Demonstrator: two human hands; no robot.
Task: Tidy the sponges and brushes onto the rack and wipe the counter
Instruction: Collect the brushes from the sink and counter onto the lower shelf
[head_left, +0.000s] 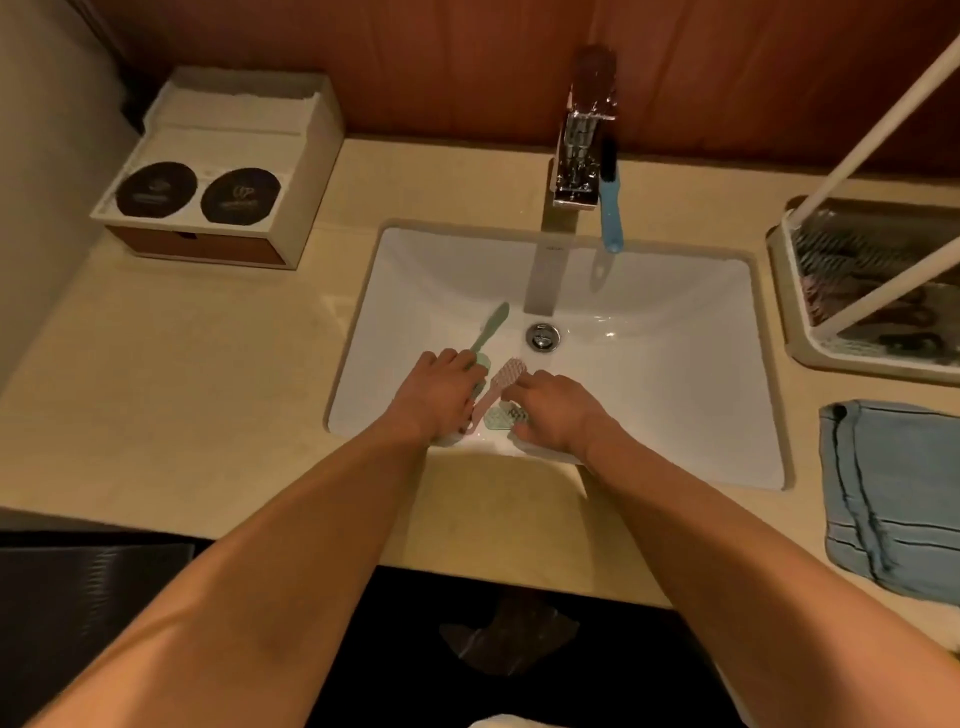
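At far left, a lidded box (218, 171) stands on the counter (182, 374), clear of the work. In the sink (649, 395), the left hand (434, 397) is closed around a green brush (491, 325) whose handle points toward the back wall. Just beside it, a pink brush (506, 376) lies between the hands. The right hand (553, 415) is curled over a pale green sponge (501, 418) and seems to press on it; whether it pinches the sponge cannot be told. A blue brush (610, 208) leans by the tap (582, 145). The rack (789, 291) at right appears to hold some items already, though they are indistinct. A blue cloth (893, 493) lies unused. Judgement: tidying is incomplete; wiping not begun.
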